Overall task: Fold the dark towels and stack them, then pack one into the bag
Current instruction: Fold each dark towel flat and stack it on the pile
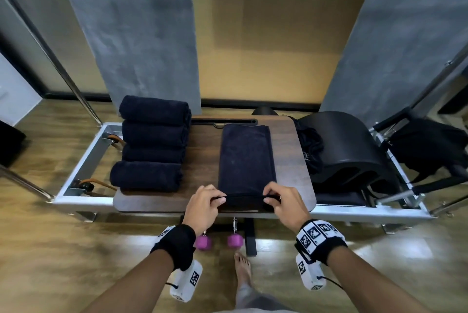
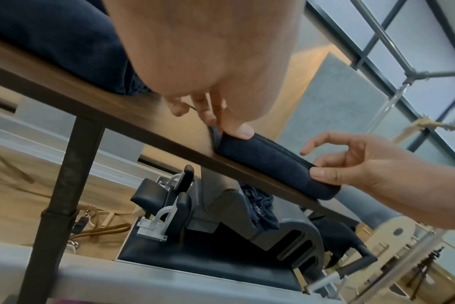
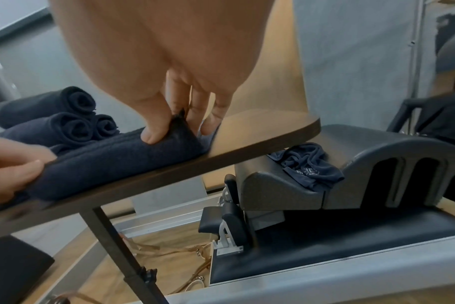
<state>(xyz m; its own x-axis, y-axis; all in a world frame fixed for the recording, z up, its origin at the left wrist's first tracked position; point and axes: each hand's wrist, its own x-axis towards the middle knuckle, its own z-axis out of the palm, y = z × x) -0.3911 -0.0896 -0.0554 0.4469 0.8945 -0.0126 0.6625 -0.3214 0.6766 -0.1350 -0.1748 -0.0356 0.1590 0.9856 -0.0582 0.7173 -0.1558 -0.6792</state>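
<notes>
A dark navy towel (image 1: 247,158) lies as a long strip down the middle of the small wooden table (image 1: 293,160). Its near end is turned over into a short roll (image 2: 268,162) (image 3: 122,162) at the table's front edge. My left hand (image 1: 206,201) pinches the roll's left end between thumb and fingers. At the roll's right end my right hand (image 1: 277,198) pinches it the same way. Several rolled dark towels (image 1: 152,143) (image 3: 65,121) are piled on the table's left side. A crumpled dark bag (image 1: 310,145) (image 3: 309,164) lies on the black arc to the right.
The table stands over a metal-framed exercise bed (image 1: 83,163). A black padded arc (image 1: 354,150) sits on the bed's right part. Two pink dumbbells (image 1: 234,240) lie on the wooden floor below the table, near my bare foot (image 1: 243,267). Steel poles (image 1: 76,90) rise at the left.
</notes>
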